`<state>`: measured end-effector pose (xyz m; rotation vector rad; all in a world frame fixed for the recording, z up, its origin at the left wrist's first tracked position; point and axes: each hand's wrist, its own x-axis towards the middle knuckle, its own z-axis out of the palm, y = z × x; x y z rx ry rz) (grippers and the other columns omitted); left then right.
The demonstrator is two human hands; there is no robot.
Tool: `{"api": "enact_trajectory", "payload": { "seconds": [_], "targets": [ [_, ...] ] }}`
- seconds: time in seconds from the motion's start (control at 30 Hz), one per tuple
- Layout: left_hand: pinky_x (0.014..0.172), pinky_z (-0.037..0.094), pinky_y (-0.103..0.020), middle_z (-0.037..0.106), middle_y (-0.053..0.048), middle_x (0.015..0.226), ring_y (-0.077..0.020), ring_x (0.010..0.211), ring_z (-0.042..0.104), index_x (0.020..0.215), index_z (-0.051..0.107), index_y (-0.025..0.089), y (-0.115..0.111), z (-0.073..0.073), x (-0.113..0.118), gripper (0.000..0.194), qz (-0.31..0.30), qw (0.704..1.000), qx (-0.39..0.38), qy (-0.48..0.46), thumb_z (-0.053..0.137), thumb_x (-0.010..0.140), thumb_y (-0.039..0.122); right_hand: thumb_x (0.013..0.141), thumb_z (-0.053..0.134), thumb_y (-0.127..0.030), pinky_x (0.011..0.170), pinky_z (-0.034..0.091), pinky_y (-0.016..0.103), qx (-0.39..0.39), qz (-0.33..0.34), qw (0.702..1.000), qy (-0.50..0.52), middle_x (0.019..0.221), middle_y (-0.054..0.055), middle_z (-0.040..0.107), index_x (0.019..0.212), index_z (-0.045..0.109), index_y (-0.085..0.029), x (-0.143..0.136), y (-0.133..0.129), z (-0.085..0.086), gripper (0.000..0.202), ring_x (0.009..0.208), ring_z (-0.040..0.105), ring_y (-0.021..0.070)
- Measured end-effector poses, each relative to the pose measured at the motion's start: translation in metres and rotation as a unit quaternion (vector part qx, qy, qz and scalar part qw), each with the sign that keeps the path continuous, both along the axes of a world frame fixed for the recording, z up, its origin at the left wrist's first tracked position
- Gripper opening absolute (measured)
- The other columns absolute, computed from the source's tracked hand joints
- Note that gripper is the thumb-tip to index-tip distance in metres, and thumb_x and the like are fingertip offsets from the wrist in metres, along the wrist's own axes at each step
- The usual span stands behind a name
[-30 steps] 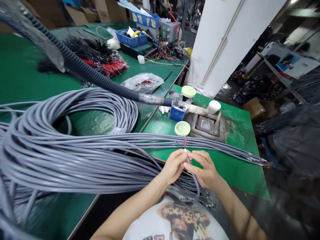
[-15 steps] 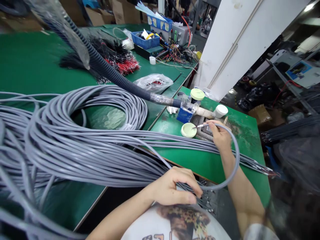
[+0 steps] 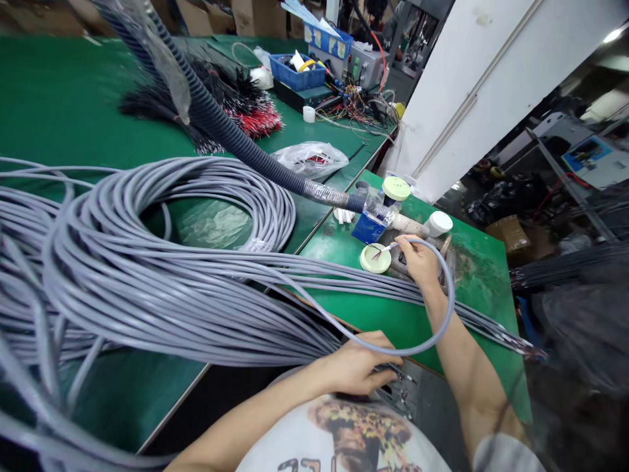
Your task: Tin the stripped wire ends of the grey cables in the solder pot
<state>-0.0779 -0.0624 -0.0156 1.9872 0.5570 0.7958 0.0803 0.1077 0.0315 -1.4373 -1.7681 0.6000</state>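
My right hand [image 3: 417, 259] pinches the end of a grey cable [image 3: 449, 295], which loops down from it toward my left hand. The cable's thin bare wires [image 3: 377, 253] hang over a shallow pale-green dish [image 3: 375, 259], their tips at its inside. Close to my body, my left hand [image 3: 366, 364] rests over the lower cable bundle, thumb and fingers apart; its palm side is hidden. A large coil of grey cable [image 3: 147, 262] covers the left side, with several strands running right, under my right forearm.
A corrugated hose [image 3: 236, 141] crosses above the coil, ending near a blue box [image 3: 368, 228]. A green-lidded jar [image 3: 396, 188] and white-topped container [image 3: 439, 223] stand behind my right hand. Black and red wires [image 3: 211, 105] and blue bins [image 3: 297, 73] lie farther back.
My right hand has moved slightly left with the cable end, and the wires now reach farther over the dish. The cable loop has shifted left. My left hand's fingers have drawn closer together.
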Motion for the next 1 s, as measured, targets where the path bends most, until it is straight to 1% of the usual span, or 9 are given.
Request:
{"api": "enact_trajectory", "payload": {
  "seconds": [0.1, 0.17, 0.27, 0.47, 0.6, 0.73, 0.8, 0.9, 1.0],
  "targets": [
    [0.077, 0.04, -0.031, 0.068, -0.01, 0.088, -0.0196, 0.084, 0.057, 0.099, 0.067, 0.017, 0.003, -0.013, 0.009, 0.025, 0.062, 0.996, 0.059, -0.003, 0.049, 0.09, 0.031, 0.085, 0.055, -0.048, 0.073, 0.049, 0.028, 0.001, -0.003, 1.0, -0.016, 0.081, 0.004, 0.073, 0.087, 0.072, -0.018, -0.002, 0.001, 0.0, 0.035, 0.076, 0.066, 0.0186],
    [0.074, 0.038, -0.031, 0.067, -0.009, 0.083, -0.0186, 0.08, 0.056, 0.092, 0.066, 0.017, 0.004, -0.017, 0.012, 0.024, 0.077, 0.994, 0.074, 0.003, 0.048, 0.09, 0.033, 0.086, 0.055, -0.046, 0.073, 0.048, 0.027, 0.009, -0.003, 0.999, -0.033, 0.08, 0.003, 0.073, 0.086, 0.073, -0.018, -0.003, 0.0, 0.0, 0.033, 0.075, 0.066, 0.0181],
    [0.071, 0.036, -0.03, 0.067, -0.007, 0.079, -0.0178, 0.078, 0.056, 0.089, 0.066, 0.017, 0.006, -0.018, 0.014, 0.024, 0.077, 0.994, 0.077, 0.017, 0.048, 0.09, 0.034, 0.087, 0.056, -0.043, 0.073, 0.047, 0.028, 0.028, 0.003, 0.998, -0.05, 0.08, 0.003, 0.073, 0.084, 0.073, -0.018, -0.005, 0.0, 0.0, 0.03, 0.074, 0.065, 0.0178],
    [0.071, 0.034, -0.031, 0.067, -0.007, 0.079, -0.0177, 0.078, 0.056, 0.091, 0.067, 0.019, 0.006, -0.019, 0.013, 0.026, 0.066, 0.994, 0.076, 0.033, 0.046, 0.091, 0.034, 0.086, 0.057, -0.042, 0.073, 0.047, 0.029, 0.052, 0.007, 0.996, -0.072, 0.082, 0.003, 0.073, 0.084, 0.074, -0.02, -0.007, -0.003, 0.0, 0.028, 0.074, 0.063, 0.018],
    [0.073, 0.035, -0.031, 0.069, -0.007, 0.084, -0.0182, 0.081, 0.058, 0.098, 0.067, 0.021, 0.007, -0.021, 0.012, 0.024, 0.054, 0.996, 0.069, 0.022, 0.046, 0.091, 0.03, 0.088, 0.057, -0.041, 0.077, 0.048, 0.031, 0.072, -0.001, 0.994, -0.081, 0.085, 0.004, 0.072, 0.087, 0.073, -0.021, 0.0, -0.01, 0.014, 0.026, 0.077, 0.064, 0.0187],
    [0.075, 0.036, -0.031, 0.069, -0.007, 0.088, -0.0177, 0.083, 0.057, 0.098, 0.066, 0.021, 0.008, -0.021, 0.011, 0.025, 0.045, 0.997, 0.063, 0.018, 0.044, 0.091, 0.03, 0.089, 0.056, -0.041, 0.083, 0.047, 0.032, 0.121, -0.044, 0.987, -0.096, 0.089, 0.004, 0.072, 0.09, 0.073, -0.021, 0.027, -0.019, 0.035, 0.026, 0.085, 0.064, 0.0195],
    [0.075, 0.037, -0.03, 0.068, -0.005, 0.088, -0.0173, 0.083, 0.057, 0.098, 0.066, 0.021, 0.008, -0.019, 0.01, 0.025, 0.043, 0.997, 0.054, 0.024, 0.044, 0.092, 0.032, 0.09, 0.055, -0.041, 0.085, 0.045, 0.032, 0.13, -0.077, 0.981, -0.118, 0.089, 0.005, 0.072, 0.092, 0.073, -0.02, 0.048, -0.021, 0.04, 0.027, 0.086, 0.063, 0.0196],
    [0.076, 0.038, -0.029, 0.068, -0.004, 0.088, -0.0173, 0.086, 0.057, 0.099, 0.065, 0.022, 0.008, -0.015, 0.008, 0.021, 0.043, 0.998, 0.04, 0.036, 0.049, 0.092, 0.032, 0.091, 0.053, -0.04, 0.084, 0.043, 0.029, 0.11, -0.128, 0.973, -0.16, 0.092, 0.008, 0.072, 0.095, 0.072, -0.017, 0.079, -0.018, 0.038, 0.03, 0.086, 0.062, 0.0192],
    [0.078, 0.039, -0.029, 0.069, -0.003, 0.089, -0.0164, 0.085, 0.059, 0.099, 0.066, 0.022, 0.007, -0.014, 0.007, 0.019, 0.034, 0.998, 0.032, 0.03, 0.049, 0.092, 0.03, 0.091, 0.052, -0.039, 0.081, 0.042, 0.027, 0.091, -0.16, 0.967, -0.175, 0.093, 0.011, 0.072, 0.095, 0.072, -0.013, 0.102, -0.01, 0.027, 0.033, 0.085, 0.061, 0.0185]
  ]
}}
